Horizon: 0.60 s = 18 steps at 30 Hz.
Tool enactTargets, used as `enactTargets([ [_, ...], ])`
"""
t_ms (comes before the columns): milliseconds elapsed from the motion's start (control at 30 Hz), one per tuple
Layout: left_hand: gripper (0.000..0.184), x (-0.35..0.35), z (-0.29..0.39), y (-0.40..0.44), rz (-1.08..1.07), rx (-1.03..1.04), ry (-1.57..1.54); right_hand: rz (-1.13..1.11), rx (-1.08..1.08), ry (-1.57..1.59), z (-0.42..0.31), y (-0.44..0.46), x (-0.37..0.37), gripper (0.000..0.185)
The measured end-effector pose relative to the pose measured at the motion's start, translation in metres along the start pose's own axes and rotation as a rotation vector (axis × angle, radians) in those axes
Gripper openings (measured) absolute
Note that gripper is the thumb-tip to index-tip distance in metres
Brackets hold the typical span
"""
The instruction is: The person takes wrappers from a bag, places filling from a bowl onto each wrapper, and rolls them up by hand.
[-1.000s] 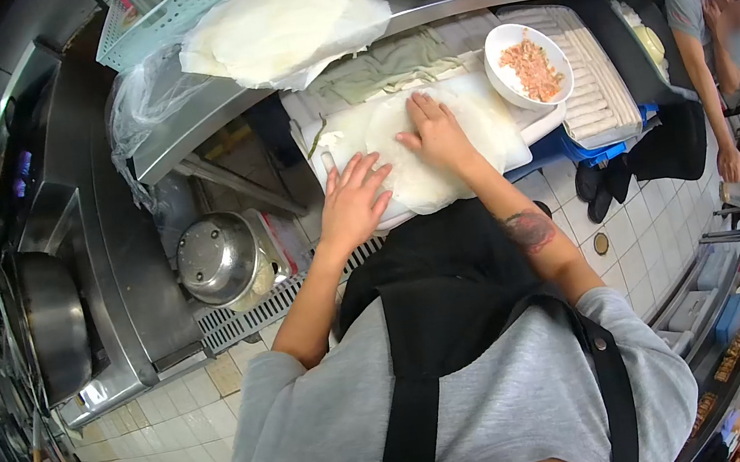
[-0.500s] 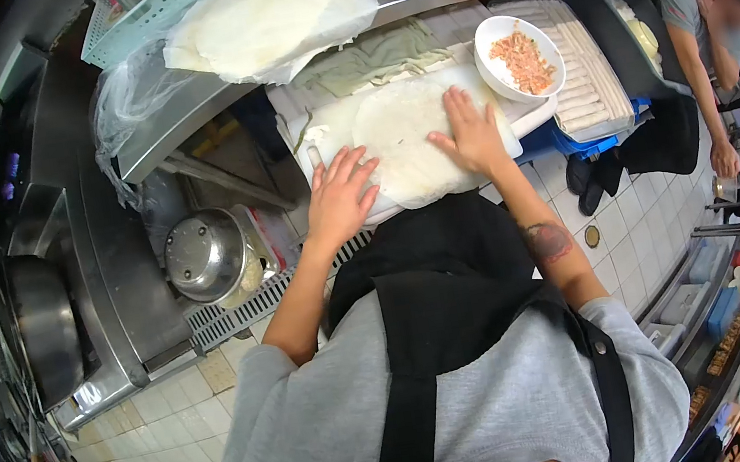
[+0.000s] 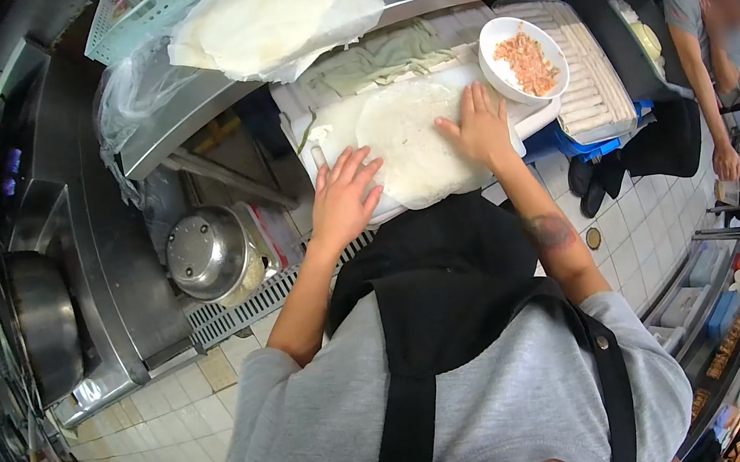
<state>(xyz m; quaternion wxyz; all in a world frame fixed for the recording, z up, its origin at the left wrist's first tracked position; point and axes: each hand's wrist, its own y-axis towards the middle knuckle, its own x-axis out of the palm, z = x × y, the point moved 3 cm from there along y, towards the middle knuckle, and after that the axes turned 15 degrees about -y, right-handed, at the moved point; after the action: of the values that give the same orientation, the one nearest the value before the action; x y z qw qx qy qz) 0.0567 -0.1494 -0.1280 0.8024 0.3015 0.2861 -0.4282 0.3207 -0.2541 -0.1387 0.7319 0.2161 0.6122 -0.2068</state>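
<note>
Thin round dough wrappers [image 3: 415, 144] lie flat on a white cutting board [image 3: 491, 72] before me, overlapping one another. My left hand [image 3: 346, 193] rests with spread fingers at their left edge, fingertips touching the dough. On the right side, my right hand [image 3: 480, 128] lies flat with its thumb out, over the wrappers' right edge. Neither hand grips anything. Just beyond the right hand stands a white bowl [image 3: 492, 36] holding shredded orange-pink filling [image 3: 526, 62].
A tray of pale rolls [image 3: 585, 111] sits right of the bowl. Behind the board lies a green cloth [image 3: 392, 53]. More wrappers [image 3: 274, 18] are piled on the steel counter [image 3: 442, 0]. A metal pot [image 3: 208, 254] stands low at left. Another person [image 3: 692, 44] stands at right.
My right hand has slid slightly to the right across the wrappers, toward their edge. My left hand stays in nearly the same place.
</note>
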Motion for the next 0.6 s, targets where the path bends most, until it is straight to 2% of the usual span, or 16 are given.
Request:
enactTargets([
  [67,0.043,0.0,-0.001,0.001,0.004,0.004,0.001,0.018,-0.021,0.025,0.001,-0.026,-0.004,0.098],
  [167,0.042,-0.001,0.0,0.001,0.007,0.002,-0.002,-0.14,-0.02,-0.053,0.004,-0.056,-0.014,0.101],
  [200,0.042,-0.002,0.001,0.002,0.004,0.001,0.0,0.055,0.029,-0.079,0.01,-0.06,-0.004,0.093],
  [300,0.043,-0.001,0.003,-0.001,-0.016,-0.016,-0.003,-0.48,0.03,-0.255,0.012,-0.045,-0.053,0.076],
  [333,0.043,-0.002,0.002,0.001,-0.017,-0.019,-0.003,-0.43,0.058,-0.147,0.015,-0.039,-0.065,0.056],
  [433,0.045,-0.003,0.0,0.001,-0.014,-0.038,-0.037,-0.14,0.058,-0.038,0.01,-0.003,-0.116,0.041],
  [500,0.039,-0.004,-0.001,0.0,0.014,-0.015,-0.087,0.476,-0.055,0.137,0.003,0.028,-0.15,0.033],
  [567,0.035,-0.004,-0.005,-0.004,0.006,0.013,-0.097,0.931,-0.242,0.209,-0.009,0.057,-0.191,0.034],
  [600,0.033,-0.004,-0.006,-0.005,0.02,0.019,-0.1,1.02,-0.277,0.214,-0.011,0.08,-0.196,0.031],
])
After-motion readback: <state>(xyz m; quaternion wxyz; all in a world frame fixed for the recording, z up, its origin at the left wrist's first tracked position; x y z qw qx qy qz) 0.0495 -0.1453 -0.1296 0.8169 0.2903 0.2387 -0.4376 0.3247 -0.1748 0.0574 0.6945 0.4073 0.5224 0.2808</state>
